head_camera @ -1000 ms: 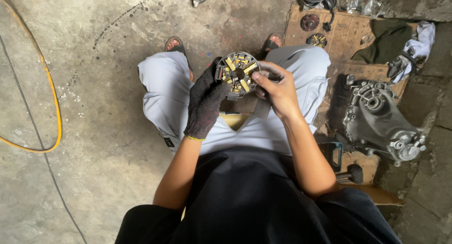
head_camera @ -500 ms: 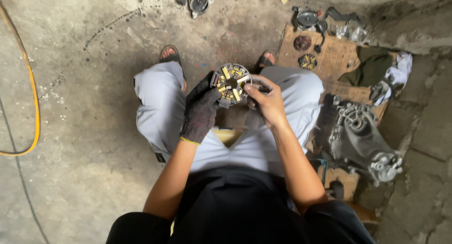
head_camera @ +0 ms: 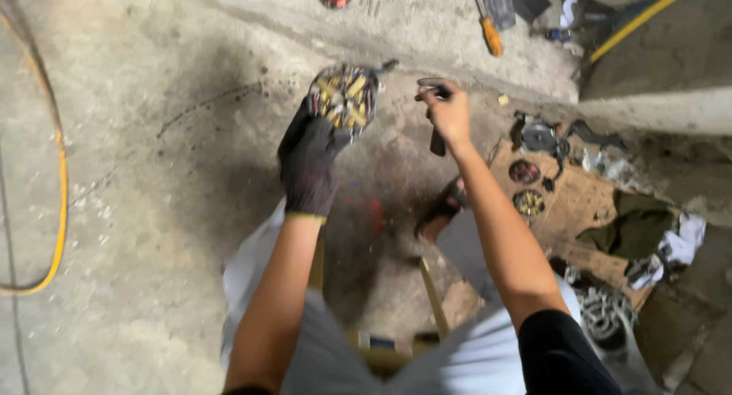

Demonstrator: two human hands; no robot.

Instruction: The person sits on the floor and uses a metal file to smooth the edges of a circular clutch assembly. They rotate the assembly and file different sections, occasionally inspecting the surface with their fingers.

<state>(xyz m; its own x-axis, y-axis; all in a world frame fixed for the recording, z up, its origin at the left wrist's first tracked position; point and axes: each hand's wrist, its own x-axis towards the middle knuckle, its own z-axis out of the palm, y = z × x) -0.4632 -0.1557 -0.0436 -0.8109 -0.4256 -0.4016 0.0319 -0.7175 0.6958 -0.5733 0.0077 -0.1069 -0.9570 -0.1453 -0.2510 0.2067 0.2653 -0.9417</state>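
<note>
My left hand (head_camera: pixel 309 155), in a dark work glove, holds up a round metal part (head_camera: pixel 345 96) with yellow and brass pieces set around its face. My bare right hand (head_camera: pixel 446 109) is raised beside it, a short gap to the right, and grips a small dark tool (head_camera: pixel 436 139) whose end hangs below the fist. Both arms are stretched forward over the concrete floor (head_camera: pixel 152 174). My knees in light trousers (head_camera: pixel 252 265) blur at the bottom of the view.
A yellow hose (head_camera: pixel 57 212) curves along the left. A screwdriver with an orange handle (head_camera: pixel 490 33) lies at the top. To the right, a cardboard sheet (head_camera: pixel 579 204) carries small round parts (head_camera: pixel 526 203), beside rags (head_camera: pixel 640 227) and a metal casting (head_camera: pixel 602 311).
Both hands have lifted from my lap and reached forward and up. The right hand has come off the round part and now holds the tool apart from it. The view has tilted forward.
</note>
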